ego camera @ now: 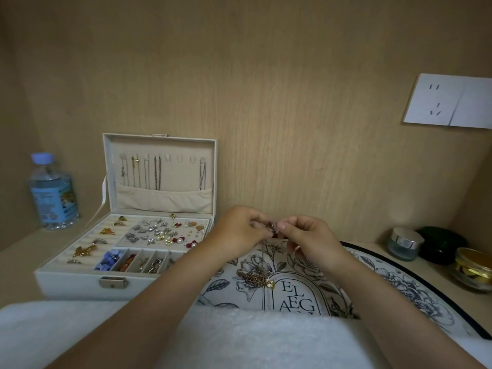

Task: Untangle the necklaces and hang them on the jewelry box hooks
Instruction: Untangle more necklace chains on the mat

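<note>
An open white jewelry box (80,282) stands at the left, its lid upright. Several thin necklaces (157,173) hang from the hooks (179,157) inside the lid; a few hooks at centre right are bare. To the right of the box, my left hand (239,230) and my right hand (308,237) meet fingertip to fingertip above a floral mat (399,283). Both pinch a fine chain (273,227) between them. The chain trails down to a tangled gold heap of necklaces (257,278) lying on the mat.
A water bottle (53,193) stands left of the box. At the right edge sit a silver-lidded jar (404,243), a dark green pot (442,243) and a gold-lidded jar (472,267). A white towel (239,339) covers the foreground. The wooden wall carries a socket plate (450,101).
</note>
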Demonstrator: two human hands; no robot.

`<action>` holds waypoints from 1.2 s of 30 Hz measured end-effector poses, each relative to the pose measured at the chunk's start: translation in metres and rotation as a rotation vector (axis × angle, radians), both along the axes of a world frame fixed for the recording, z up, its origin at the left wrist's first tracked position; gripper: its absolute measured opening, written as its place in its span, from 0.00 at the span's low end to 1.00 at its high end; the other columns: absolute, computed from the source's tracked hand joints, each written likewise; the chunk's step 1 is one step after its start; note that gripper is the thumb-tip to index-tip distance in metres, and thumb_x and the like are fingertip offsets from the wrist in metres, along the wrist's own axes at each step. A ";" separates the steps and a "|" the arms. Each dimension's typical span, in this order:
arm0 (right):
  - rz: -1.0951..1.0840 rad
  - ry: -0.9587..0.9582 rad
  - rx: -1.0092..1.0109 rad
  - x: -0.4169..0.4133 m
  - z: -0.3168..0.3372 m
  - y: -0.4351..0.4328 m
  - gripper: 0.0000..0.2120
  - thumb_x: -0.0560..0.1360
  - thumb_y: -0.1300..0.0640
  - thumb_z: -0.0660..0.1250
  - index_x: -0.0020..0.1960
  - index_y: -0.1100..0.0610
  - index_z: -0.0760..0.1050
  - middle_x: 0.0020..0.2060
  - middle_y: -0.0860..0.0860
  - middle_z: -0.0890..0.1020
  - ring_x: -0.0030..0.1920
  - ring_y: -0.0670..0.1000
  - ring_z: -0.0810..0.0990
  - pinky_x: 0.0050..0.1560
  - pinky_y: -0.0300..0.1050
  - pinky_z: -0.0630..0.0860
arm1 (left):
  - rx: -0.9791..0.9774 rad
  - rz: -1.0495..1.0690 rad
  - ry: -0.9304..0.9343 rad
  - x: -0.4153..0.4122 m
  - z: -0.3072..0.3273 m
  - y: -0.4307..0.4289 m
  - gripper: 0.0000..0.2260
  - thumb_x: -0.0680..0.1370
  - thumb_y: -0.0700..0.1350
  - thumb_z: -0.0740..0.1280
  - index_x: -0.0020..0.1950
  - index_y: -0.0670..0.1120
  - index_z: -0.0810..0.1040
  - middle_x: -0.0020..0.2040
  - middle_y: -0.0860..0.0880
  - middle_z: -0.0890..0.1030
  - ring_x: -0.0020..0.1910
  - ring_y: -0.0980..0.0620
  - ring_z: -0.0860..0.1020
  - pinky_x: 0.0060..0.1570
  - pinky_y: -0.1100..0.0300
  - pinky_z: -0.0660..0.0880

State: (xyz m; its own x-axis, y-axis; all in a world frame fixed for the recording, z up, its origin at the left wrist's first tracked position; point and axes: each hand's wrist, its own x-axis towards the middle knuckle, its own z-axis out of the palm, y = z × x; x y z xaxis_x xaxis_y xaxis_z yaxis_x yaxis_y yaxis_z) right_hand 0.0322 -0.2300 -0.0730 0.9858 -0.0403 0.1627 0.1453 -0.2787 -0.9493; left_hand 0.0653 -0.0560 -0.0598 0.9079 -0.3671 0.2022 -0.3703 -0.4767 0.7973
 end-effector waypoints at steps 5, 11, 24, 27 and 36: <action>0.172 0.186 -0.510 -0.005 -0.015 0.003 0.16 0.65 0.39 0.78 0.44 0.50 0.83 0.37 0.42 0.84 0.38 0.39 0.80 0.44 0.37 0.74 | -0.413 0.071 0.193 0.001 0.002 -0.001 0.05 0.81 0.40 0.65 0.54 0.40 0.79 0.45 0.44 0.84 0.38 0.53 0.82 0.44 0.57 0.82; 0.234 0.147 -0.610 -0.001 -0.013 -0.001 0.05 0.67 0.53 0.81 0.38 0.50 0.85 0.32 0.41 0.83 0.34 0.35 0.78 0.39 0.30 0.71 | -0.602 0.142 0.328 0.008 0.002 -0.002 0.07 0.81 0.35 0.60 0.53 0.44 0.75 0.44 0.44 0.75 0.32 0.53 0.78 0.48 0.49 0.83; 0.076 0.190 -0.826 0.009 -0.013 -0.054 0.06 0.73 0.59 0.72 0.43 0.48 0.84 0.39 0.38 0.83 0.42 0.36 0.79 0.42 0.27 0.70 | 0.589 0.015 -0.089 0.012 -0.037 0.001 0.16 0.79 0.32 0.63 0.64 0.44 0.79 0.65 0.45 0.76 0.62 0.50 0.75 0.51 0.69 0.68; 0.088 0.179 -0.804 0.011 -0.015 -0.051 0.11 0.74 0.60 0.71 0.41 0.44 0.83 0.44 0.37 0.84 0.46 0.36 0.80 0.49 0.29 0.72 | 0.650 0.047 -0.202 0.013 -0.042 0.003 0.18 0.77 0.32 0.64 0.64 0.47 0.79 0.64 0.45 0.70 0.58 0.48 0.75 0.50 0.64 0.72; 0.108 0.083 -0.732 0.009 -0.017 -0.047 0.10 0.71 0.57 0.77 0.35 0.44 0.83 0.39 0.42 0.85 0.40 0.37 0.82 0.45 0.32 0.75 | 0.475 -0.164 -0.385 -0.001 -0.054 -0.019 0.12 0.78 0.54 0.68 0.53 0.49 0.85 0.48 0.49 0.81 0.50 0.51 0.77 0.53 0.54 0.75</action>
State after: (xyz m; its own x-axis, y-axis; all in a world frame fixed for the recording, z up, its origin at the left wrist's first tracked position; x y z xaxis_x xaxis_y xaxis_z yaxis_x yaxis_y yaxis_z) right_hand 0.0413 -0.2767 -0.0903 0.9884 0.1478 0.0357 0.1438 -0.8324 -0.5351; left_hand 0.0646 -0.0746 -0.1141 0.7268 -0.6253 0.2841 -0.6868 -0.6585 0.3077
